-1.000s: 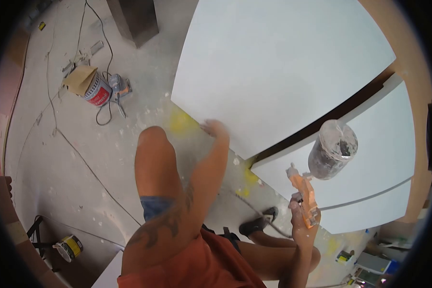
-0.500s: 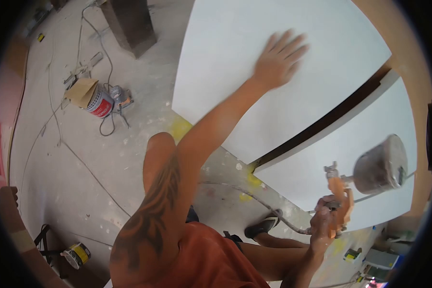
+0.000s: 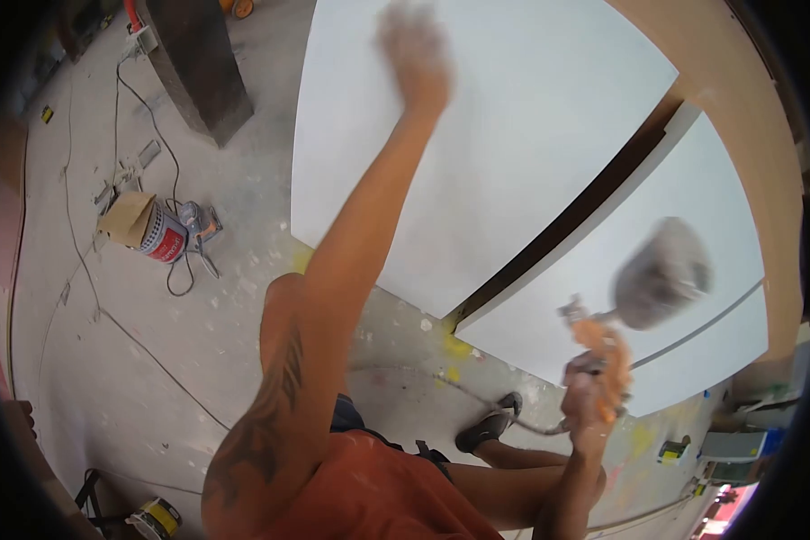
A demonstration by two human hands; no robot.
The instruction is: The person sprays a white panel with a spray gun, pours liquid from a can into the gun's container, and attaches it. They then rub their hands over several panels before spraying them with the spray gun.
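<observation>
Higher on the white panel (image 3: 513, 135) lies the flat left hand (image 3: 414, 54); right hand (image 3: 588, 396) grip holds the spray gun (image 3: 603, 360).

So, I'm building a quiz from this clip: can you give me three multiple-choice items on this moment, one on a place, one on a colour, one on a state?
1. Where is the left hand?
A. on the large white panel
B. on the floor
C. on the red-labelled can

2. What colour is the spray gun body?
A. blue
B. orange
C. black

3. How is the right hand?
A. open, empty
B. flat on a panel
C. closed around the spray gun

Answers: 1 A, the raised arm ends on the panel. 2 B, orange shows above the fist. 3 C, the fingers wrap its grip.
</observation>
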